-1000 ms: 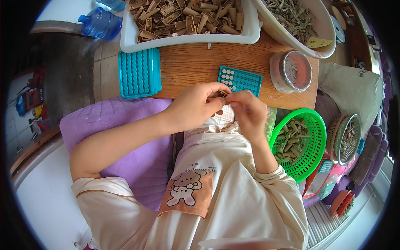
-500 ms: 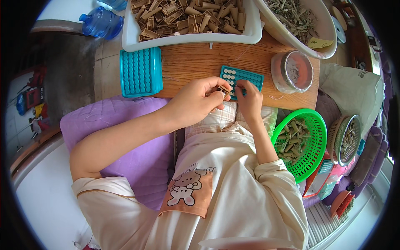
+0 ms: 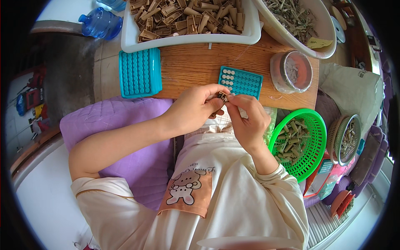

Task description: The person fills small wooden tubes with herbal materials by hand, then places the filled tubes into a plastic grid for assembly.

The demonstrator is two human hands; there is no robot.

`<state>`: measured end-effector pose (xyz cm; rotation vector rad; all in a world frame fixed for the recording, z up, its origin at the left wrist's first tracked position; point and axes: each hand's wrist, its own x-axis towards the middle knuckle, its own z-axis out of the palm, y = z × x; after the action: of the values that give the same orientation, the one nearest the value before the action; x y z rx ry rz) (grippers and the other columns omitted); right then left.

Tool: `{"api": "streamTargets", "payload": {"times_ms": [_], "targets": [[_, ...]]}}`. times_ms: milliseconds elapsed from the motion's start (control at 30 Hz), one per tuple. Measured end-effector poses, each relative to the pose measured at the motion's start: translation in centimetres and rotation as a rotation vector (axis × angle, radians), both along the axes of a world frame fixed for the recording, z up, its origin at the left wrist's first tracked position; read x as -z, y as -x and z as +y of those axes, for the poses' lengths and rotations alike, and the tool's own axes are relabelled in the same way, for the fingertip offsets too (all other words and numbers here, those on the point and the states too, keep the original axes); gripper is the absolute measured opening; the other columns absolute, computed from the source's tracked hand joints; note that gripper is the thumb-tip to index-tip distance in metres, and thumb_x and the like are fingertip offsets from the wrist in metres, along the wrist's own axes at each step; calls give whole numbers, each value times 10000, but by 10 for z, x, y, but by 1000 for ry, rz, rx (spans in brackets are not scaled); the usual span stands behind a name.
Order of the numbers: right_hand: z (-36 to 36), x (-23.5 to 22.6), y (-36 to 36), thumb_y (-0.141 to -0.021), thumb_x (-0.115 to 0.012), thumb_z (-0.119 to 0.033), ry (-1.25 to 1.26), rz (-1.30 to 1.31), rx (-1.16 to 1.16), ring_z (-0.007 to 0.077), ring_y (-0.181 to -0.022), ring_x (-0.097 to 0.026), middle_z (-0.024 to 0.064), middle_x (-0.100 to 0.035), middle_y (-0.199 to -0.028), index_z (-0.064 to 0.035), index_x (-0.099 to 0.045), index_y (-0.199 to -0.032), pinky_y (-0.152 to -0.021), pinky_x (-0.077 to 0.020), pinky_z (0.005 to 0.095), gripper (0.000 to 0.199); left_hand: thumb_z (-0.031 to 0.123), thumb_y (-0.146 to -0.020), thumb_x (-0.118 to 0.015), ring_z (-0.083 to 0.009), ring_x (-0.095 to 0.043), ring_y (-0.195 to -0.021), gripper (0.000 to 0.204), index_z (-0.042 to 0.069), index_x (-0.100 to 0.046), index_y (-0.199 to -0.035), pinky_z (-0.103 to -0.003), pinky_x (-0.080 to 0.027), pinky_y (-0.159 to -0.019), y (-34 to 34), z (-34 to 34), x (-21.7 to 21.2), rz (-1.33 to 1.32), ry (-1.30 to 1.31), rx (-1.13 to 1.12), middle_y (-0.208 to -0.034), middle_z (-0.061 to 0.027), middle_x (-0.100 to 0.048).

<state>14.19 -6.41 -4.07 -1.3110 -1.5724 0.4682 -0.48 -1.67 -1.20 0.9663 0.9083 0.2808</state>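
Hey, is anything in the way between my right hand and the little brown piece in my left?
Nothing visible stands between them: your right hand is right at the brown piece, which your left hand grips. The teal tray with white discs lies beyond both hands on the wooden table, not in the way.

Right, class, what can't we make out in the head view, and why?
All in the head view:
- Brown part: its details are too small, and the left hand covers much of it.
- Anything pinched by the right hand: hidden by its fingertips.
- Small teal tray: near edge partly behind the hands.
- White bin: far side cut off by the top edge.
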Motion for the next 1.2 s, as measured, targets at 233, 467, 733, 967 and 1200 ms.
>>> {"api": "streamTargets", "payload": {"times_ms": [233,467,733,967,1200], "targets": [[12,-19,-10,-651,-606,9,428,-48,-263,253,-620,-553,97,-547,-695,-18,-534,-809,-548,-445,310,177,43,-813,-441,-139,-554,-657,209,-10,-501,-1006,-270,-446,-621,0,-5,5,234,-258,102,-744,-88,-572],[55,-28,-29,-537,-718,-70,659,-161,-641,202,-773,-534,89,-530,-803,-21,-492,-949,-683,-443,292,473,60,-775,-468,-176,-581,-638,189,1,-527,-945,-305,-439,-585,0,-4,-2,262,-498,308,-682,-111,-585],[164,-7,-27,-672,-645,-115,310,-175,-320,153,-684,-563,56,-595,-759,-32,-513,-977,-648,-454,268,343,57,-826,-419,-75,-520,-735,202,-3,-472,-1011,-201,-423,-635,-2,5,-7,9,99,111,-913,-59,-541],[220,40,8,-648,-586,-55,134,-618,-303,301,-766,-569,140,-593,-828,-56,-518,-989,-702,-453,371,348,82,-844,-413,-81,-528,-755,226,8,-452,-1054,-205,-433,-640,-2,7,-5,-22,165,56,-949,-63,-536],[215,35,1,-667,-580,-61,49,-520,-245,265,-748,-581,135,-594,-846,-45,-555,-918,-683,-464,337,253,94,-862,-416,-93,-527,-802,261,25,-418,-1113,-217,-445,-664,0,8,-2,-36,125,53,-985,-73,-522]]}}
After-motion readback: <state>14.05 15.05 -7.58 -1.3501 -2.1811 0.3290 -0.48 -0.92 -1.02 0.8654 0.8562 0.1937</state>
